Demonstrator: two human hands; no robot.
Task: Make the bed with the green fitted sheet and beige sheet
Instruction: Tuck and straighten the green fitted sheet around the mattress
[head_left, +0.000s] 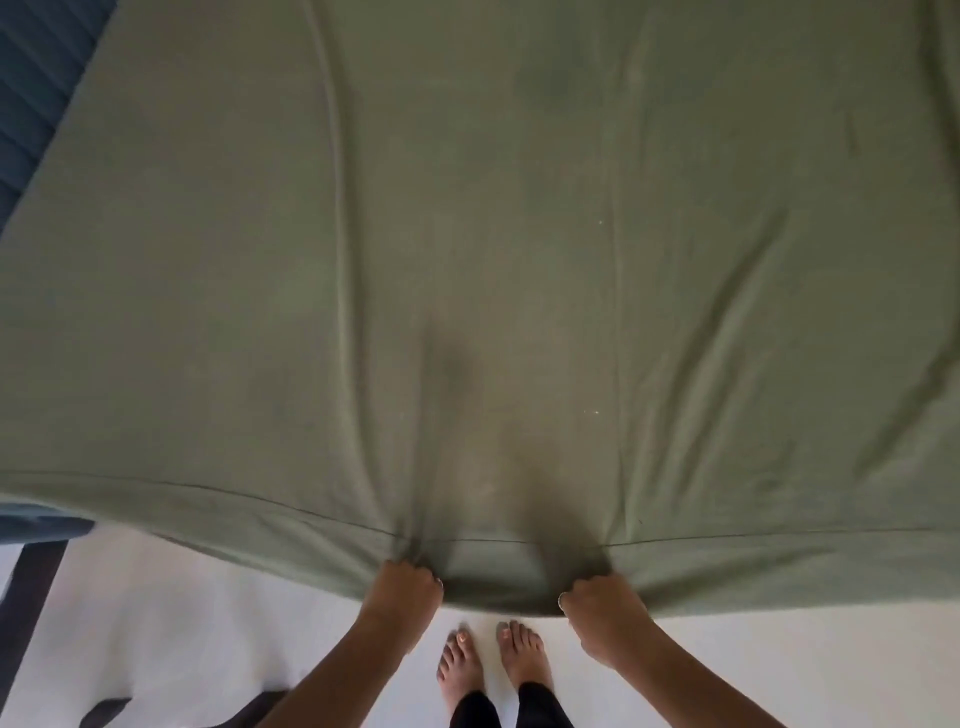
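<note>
The green fitted sheet (467, 234) lies spread over the bed and fills most of the view, with long creases running toward me. Its near edge hangs over the bed's side. My left hand (402, 590) grips a bunch of that edge, and my right hand (597, 603) grips the edge a short way to the right. The fabric sags in a fold between both fists. No beige sheet is in view.
A dark blue padded surface (36, 78) shows at the upper left past the sheet's edge. Below the bed lies a pale floor (208, 623), where my bare feet (493, 660) stand. A dark frame piece (31, 597) stands at the lower left.
</note>
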